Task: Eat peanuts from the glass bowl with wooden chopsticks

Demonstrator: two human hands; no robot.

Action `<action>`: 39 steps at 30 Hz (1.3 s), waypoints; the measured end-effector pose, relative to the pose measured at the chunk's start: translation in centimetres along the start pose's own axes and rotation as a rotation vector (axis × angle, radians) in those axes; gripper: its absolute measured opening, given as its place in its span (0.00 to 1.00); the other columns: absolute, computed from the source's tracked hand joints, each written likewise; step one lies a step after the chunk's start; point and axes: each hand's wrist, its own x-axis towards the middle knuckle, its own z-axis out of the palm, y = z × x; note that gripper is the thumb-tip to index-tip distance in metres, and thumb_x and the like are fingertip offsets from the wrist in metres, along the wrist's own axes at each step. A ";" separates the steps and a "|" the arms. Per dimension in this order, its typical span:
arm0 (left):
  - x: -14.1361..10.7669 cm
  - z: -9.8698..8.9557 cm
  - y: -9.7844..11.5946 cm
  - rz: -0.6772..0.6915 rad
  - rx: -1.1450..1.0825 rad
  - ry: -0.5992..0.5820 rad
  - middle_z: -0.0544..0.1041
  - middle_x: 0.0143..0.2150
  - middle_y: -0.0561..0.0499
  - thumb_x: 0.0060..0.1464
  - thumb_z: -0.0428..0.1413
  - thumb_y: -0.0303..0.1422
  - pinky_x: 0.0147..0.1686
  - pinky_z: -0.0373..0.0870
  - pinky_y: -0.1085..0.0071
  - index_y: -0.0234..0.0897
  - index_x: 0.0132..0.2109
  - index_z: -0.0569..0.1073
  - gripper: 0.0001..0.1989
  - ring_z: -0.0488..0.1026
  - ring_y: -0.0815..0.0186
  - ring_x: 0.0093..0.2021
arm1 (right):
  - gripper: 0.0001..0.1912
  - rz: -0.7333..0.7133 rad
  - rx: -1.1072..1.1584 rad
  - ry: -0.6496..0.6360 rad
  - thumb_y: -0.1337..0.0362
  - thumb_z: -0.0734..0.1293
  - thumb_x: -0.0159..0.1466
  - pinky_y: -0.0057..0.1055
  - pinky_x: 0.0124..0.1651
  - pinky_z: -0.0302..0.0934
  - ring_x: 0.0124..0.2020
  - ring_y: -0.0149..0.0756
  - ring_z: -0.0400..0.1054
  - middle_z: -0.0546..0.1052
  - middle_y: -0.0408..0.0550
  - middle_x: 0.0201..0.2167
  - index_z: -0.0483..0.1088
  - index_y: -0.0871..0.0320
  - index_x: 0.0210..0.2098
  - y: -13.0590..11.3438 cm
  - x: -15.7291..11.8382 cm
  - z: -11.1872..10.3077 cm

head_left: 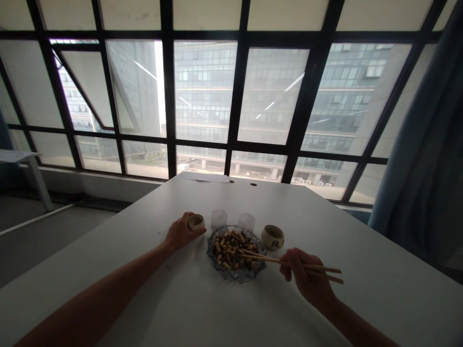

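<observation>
My left hand (183, 233) is wrapped round a small beige cup (196, 220) that stands on the table, left of a glass bowl. In my right hand (307, 274) is a pair of wooden chopsticks (275, 260), their tips down among the nuts. The clear scalloped glass bowl (237, 275) holds a mix of peanuts (227, 248) and darker pieces, too small to name surely. A second beige cup (272, 237) with a dark character on it stands right of the bowl. Whether the chopstick tips pinch anything cannot be made out.
Two frosted, see-through cups, a left one (219, 219) and a right one (246, 221), stand just behind the bowl. White sheets of paper (206, 178) lie at the far edge of the white table (152, 299). Beyond are tall windows, with a blue curtain (415, 168) on the right.
</observation>
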 end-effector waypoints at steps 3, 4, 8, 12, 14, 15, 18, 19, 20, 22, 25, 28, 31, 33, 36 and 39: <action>0.0 -0.1 0.1 0.006 -0.009 -0.002 0.81 0.44 0.47 0.45 0.63 0.52 0.42 0.74 0.62 0.41 0.55 0.69 0.33 0.80 0.51 0.45 | 0.28 -0.038 -0.026 0.004 0.42 0.63 0.66 0.28 0.20 0.64 0.16 0.34 0.69 0.74 0.48 0.15 0.73 0.58 0.23 -0.6 0.1 0.1; 0.0 -0.1 0.2 0.004 -0.011 -0.007 0.81 0.44 0.47 0.46 0.63 0.52 0.43 0.73 0.62 0.41 0.55 0.69 0.33 0.80 0.51 0.45 | 0.27 -0.054 -0.038 0.006 0.43 0.63 0.66 0.28 0.21 0.65 0.17 0.34 0.69 0.75 0.48 0.15 0.73 0.58 0.23 -0.8 0.2 0.1; 0.0 -0.3 0.6 -0.035 0.007 -0.037 0.81 0.46 0.46 0.46 0.64 0.50 0.44 0.72 0.64 0.39 0.55 0.68 0.33 0.79 0.53 0.47 | 0.27 -0.082 -0.030 0.069 0.43 0.64 0.65 0.28 0.21 0.65 0.17 0.34 0.69 0.74 0.48 0.15 0.73 0.58 0.22 -1.1 0.4 0.1; 0.0 -0.3 0.6 -0.047 0.017 -0.047 0.81 0.46 0.47 0.46 0.64 0.50 0.44 0.72 0.66 0.40 0.56 0.68 0.33 0.79 0.54 0.47 | 0.28 -0.016 0.062 0.133 0.41 0.64 0.65 0.26 0.15 0.59 0.12 0.32 0.64 0.72 0.47 0.12 0.73 0.58 0.22 -0.7 0.4 -0.2; -0.1 -0.3 0.5 -0.040 0.019 -0.044 0.81 0.46 0.47 0.46 0.64 0.50 0.44 0.72 0.66 0.41 0.56 0.68 0.33 0.79 0.55 0.47 | 0.28 0.019 0.090 0.119 0.41 0.64 0.65 0.26 0.14 0.58 0.11 0.31 0.63 0.71 0.47 0.12 0.73 0.59 0.22 -0.4 0.3 -0.3; -0.1 -0.3 0.5 -0.038 0.024 -0.042 0.81 0.46 0.48 0.46 0.64 0.51 0.44 0.72 0.66 0.41 0.56 0.68 0.33 0.79 0.54 0.47 | 0.28 0.035 0.098 0.105 0.41 0.64 0.65 0.26 0.14 0.57 0.11 0.31 0.63 0.71 0.47 0.12 0.73 0.59 0.22 -0.3 0.2 -0.3; -0.1 -0.4 0.6 -0.038 0.036 -0.039 0.81 0.45 0.47 0.46 0.64 0.50 0.44 0.72 0.65 0.40 0.56 0.68 0.34 0.79 0.54 0.47 | 0.28 0.077 0.094 0.033 0.41 0.64 0.65 0.26 0.15 0.58 0.12 0.32 0.64 0.72 0.47 0.13 0.74 0.59 0.23 -0.5 0.2 -0.1; -0.1 -0.4 0.6 -0.038 0.036 -0.038 0.80 0.45 0.47 0.46 0.64 0.49 0.44 0.72 0.65 0.40 0.56 0.68 0.34 0.79 0.54 0.47 | 0.28 0.081 0.083 0.011 0.41 0.64 0.65 0.26 0.16 0.58 0.13 0.32 0.65 0.72 0.47 0.13 0.73 0.59 0.24 -0.7 0.2 0.0; -0.1 -0.4 0.7 -0.037 0.033 -0.037 0.80 0.45 0.46 0.45 0.65 0.49 0.44 0.72 0.65 0.39 0.56 0.68 0.34 0.79 0.54 0.47 | 0.28 0.081 0.065 -0.015 0.41 0.64 0.65 0.26 0.16 0.59 0.13 0.32 0.65 0.72 0.47 0.14 0.73 0.59 0.24 -0.8 0.2 0.1; -0.1 -0.4 0.8 -0.037 0.029 -0.033 0.80 0.45 0.46 0.45 0.65 0.49 0.44 0.73 0.65 0.39 0.56 0.69 0.34 0.79 0.53 0.47 | 0.28 0.072 0.017 -0.059 0.41 0.64 0.65 0.27 0.18 0.60 0.15 0.32 0.66 0.73 0.48 0.15 0.73 0.59 0.23 -1.2 0.2 0.3; -0.1 -0.4 0.8 -0.033 0.029 -0.032 0.80 0.44 0.46 0.45 0.65 0.49 0.44 0.73 0.65 0.39 0.56 0.69 0.34 0.79 0.54 0.46 | 0.27 0.062 -0.041 -0.083 0.43 0.64 0.66 0.28 0.21 0.62 0.17 0.33 0.68 0.74 0.48 0.15 0.72 0.59 0.23 -1.5 0.1 0.4; 0.0 -0.4 0.8 -0.032 0.029 -0.034 0.80 0.45 0.46 0.45 0.65 0.49 0.44 0.72 0.65 0.39 0.56 0.69 0.33 0.79 0.54 0.47 | 0.27 0.056 -0.032 -0.060 0.43 0.64 0.65 0.28 0.22 0.62 0.16 0.32 0.67 0.73 0.47 0.14 0.71 0.58 0.22 -1.4 0.1 0.3; 0.0 -0.4 0.7 -0.038 0.024 -0.039 0.80 0.45 0.46 0.45 0.65 0.49 0.45 0.72 0.64 0.40 0.56 0.69 0.34 0.79 0.54 0.47 | 0.28 0.087 0.040 -0.030 0.40 0.65 0.64 0.29 0.21 0.62 0.15 0.33 0.66 0.72 0.47 0.14 0.72 0.58 0.23 -0.8 0.3 0.2; -0.1 -0.3 0.6 -0.041 0.019 -0.044 0.80 0.45 0.46 0.45 0.64 0.49 0.46 0.72 0.64 0.40 0.56 0.68 0.34 0.79 0.53 0.47 | 0.29 0.148 0.121 0.039 0.38 0.66 0.61 0.29 0.18 0.61 0.14 0.33 0.66 0.72 0.47 0.13 0.71 0.58 0.24 -0.2 0.5 0.3; -0.1 -0.3 0.5 -0.057 -0.003 -0.046 0.80 0.46 0.45 0.45 0.64 0.49 0.47 0.72 0.63 0.39 0.57 0.68 0.34 0.78 0.53 0.48 | 0.31 0.283 0.244 0.169 0.34 0.69 0.54 0.29 0.15 0.60 0.12 0.34 0.64 0.72 0.47 0.12 0.71 0.58 0.23 0.7 0.8 0.7; 0.3 -0.4 0.2 -0.090 -0.037 -0.056 0.80 0.47 0.46 0.44 0.64 0.49 0.46 0.73 0.64 0.40 0.56 0.69 0.34 0.78 0.54 0.48 | 0.34 0.411 0.357 0.289 0.31 0.73 0.45 0.29 0.14 0.61 0.10 0.33 0.63 0.71 0.46 0.11 0.70 0.59 0.21 1.5 1.0 1.0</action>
